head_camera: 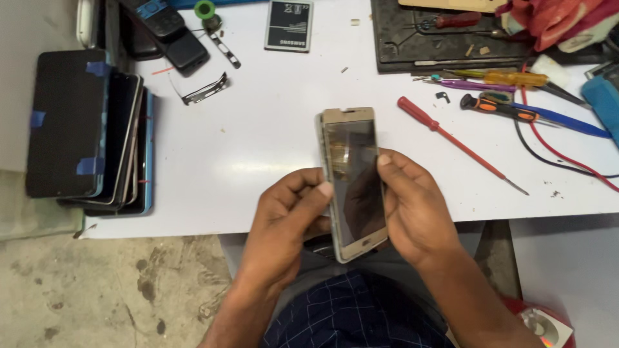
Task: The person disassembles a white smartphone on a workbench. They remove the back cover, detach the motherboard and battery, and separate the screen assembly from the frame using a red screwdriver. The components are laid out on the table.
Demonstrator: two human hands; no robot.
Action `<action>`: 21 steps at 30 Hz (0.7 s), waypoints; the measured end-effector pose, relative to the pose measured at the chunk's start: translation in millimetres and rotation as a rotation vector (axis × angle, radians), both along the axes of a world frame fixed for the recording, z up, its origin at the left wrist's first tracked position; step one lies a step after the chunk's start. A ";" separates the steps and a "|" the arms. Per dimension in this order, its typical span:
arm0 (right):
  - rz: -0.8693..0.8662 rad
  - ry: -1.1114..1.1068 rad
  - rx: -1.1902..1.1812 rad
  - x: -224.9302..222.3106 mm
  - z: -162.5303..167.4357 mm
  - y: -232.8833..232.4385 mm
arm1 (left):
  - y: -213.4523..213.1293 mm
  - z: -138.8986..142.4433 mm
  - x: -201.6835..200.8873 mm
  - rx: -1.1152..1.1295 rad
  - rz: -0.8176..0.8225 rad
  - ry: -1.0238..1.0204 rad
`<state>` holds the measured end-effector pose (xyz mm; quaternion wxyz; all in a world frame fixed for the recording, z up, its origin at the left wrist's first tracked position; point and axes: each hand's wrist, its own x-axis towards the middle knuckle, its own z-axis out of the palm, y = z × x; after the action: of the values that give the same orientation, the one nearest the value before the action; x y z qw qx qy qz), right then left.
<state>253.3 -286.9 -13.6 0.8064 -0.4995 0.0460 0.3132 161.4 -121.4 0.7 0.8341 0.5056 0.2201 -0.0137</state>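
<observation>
White workbench (271,129), gold phone (351,183) gripped at both edges, left hand (287,222) and right hand (412,209) fingers curled tight

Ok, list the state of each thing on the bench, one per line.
gold phone: screen dark, held upright between both hands
left hand: thumb on the phone's left edge
right hand: grips its right edge
red screwdriver: lying loose
battery: lying flat
stack of phones: screens dark
</observation>
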 end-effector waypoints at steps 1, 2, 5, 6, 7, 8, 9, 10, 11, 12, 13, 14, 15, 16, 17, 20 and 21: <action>0.007 0.003 -0.013 0.1 1.4 2.2 | 2.6 -2.1 -1.1 -0.030 0.008 0.001; 0.013 0.007 0.003 0.2 3.0 3.9 | 4.9 -3.7 -2.0 -0.060 0.016 0.002; 0.024 0.013 0.033 0.1 6.6 9.8 | 12.4 -6.2 -2.5 -0.117 0.028 0.002; 0.020 0.013 0.027 -0.5 7.4 11.4 | 14.2 -6.4 -2.7 -0.131 0.030 0.001; 0.017 0.013 0.022 -0.8 8.2 12.5 | 15.5 -6.6 -2.6 -0.152 0.023 -0.015; 0.017 0.018 0.018 -0.9 8.9 13.1 | 16.5 -6.8 -2.3 -0.172 0.016 -0.031; 0.016 0.022 0.015 -1.0 9.5 13.4 | 17.1 -7.1 -2.0 -0.194 0.010 -0.047; 0.017 0.027 0.010 -0.8 9.9 13.5 | 17.3 -7.5 -1.3 -0.195 0.006 -0.050; 0.017 0.016 0.018 -0.6 10.2 13.3 | 17.6 -7.9 -0.6 -0.197 0.004 -0.052; 0.019 0.006 0.026 -0.4 10.4 13.1 | 18.1 -8.2 -0.4 -0.198 0.004 -0.053; 0.023 -0.004 0.036 -0.2 10.5 13.3 | 18.5 -8.4 0.2 -0.207 -0.002 -0.052; 0.021 -0.002 0.027 -0.3 10.8 13.2 | 18.5 -8.8 1.4 -0.215 -0.007 -0.050; 0.019 0.000 0.019 -0.7 11.1 13.0 | 18.5 -8.9 2.1 -0.221 -0.010 -0.049; 0.019 0.002 0.012 -1.3 11.4 13.3 | 18.6 -8.7 2.4 -0.218 -0.009 -0.055; 0.007 -0.005 0.003 -1.6 11.5 13.9 | 18.5 -8.6 3.0 -0.215 -0.007 -0.061; -0.019 -0.022 -0.019 -2.4 11.7 15.9 | 18.3 -8.0 4.3 -0.162 0.005 -0.054; -0.023 -0.026 -0.022 -2.6 11.9 15.9 | 17.9 -8.0 5.0 -0.138 0.011 -0.048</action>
<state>250.7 -271.0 -1.7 0.8049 -0.5118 0.0450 0.2968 166.4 -103.6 -7.3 0.8721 0.4458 0.2014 -0.0121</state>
